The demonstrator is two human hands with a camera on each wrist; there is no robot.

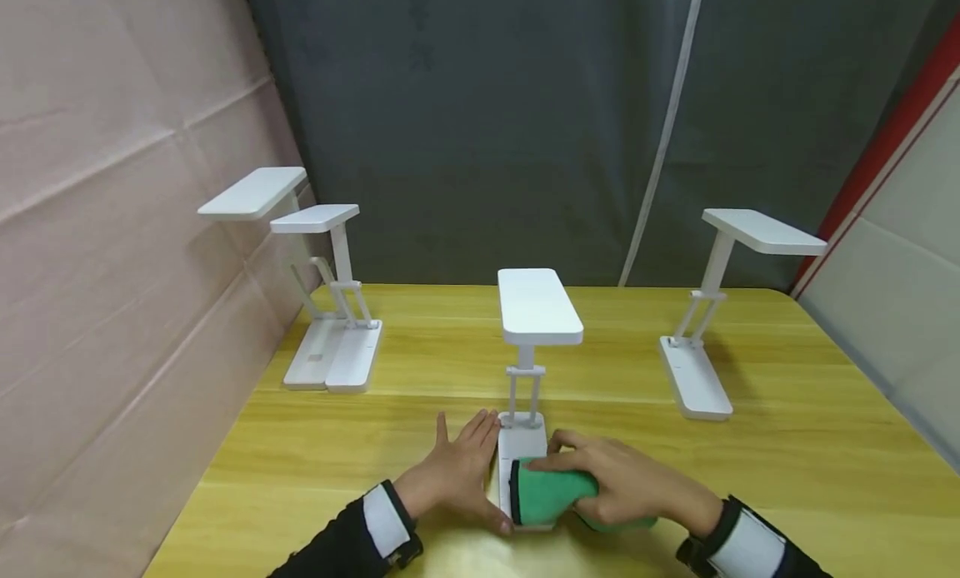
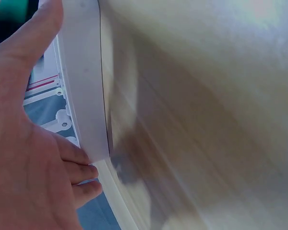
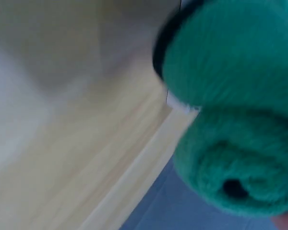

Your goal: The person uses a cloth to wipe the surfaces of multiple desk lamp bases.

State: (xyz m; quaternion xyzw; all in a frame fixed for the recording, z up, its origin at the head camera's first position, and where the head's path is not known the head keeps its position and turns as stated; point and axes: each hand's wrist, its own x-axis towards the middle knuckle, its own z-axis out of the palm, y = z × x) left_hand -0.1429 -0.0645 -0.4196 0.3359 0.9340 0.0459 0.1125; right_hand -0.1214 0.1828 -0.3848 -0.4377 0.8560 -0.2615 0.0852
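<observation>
A white folding desk lamp stands upright at the front middle of the table, its flat head tilted toward me. My left hand rests against the left side of its base, thumb at the front corner and fingertips near the hinge. In the left wrist view, the fingers lie along the base's side wall. My right hand grips a folded green cloth with a black edge, laid over the front part of the base. In the right wrist view, the cloth shows a rolled end and hides the fingers.
Two more white lamps stand side by side at the back left of the wooden table. Another white lamp stands at the right. A dark curtain hangs behind, with a pale cloth wall at the left.
</observation>
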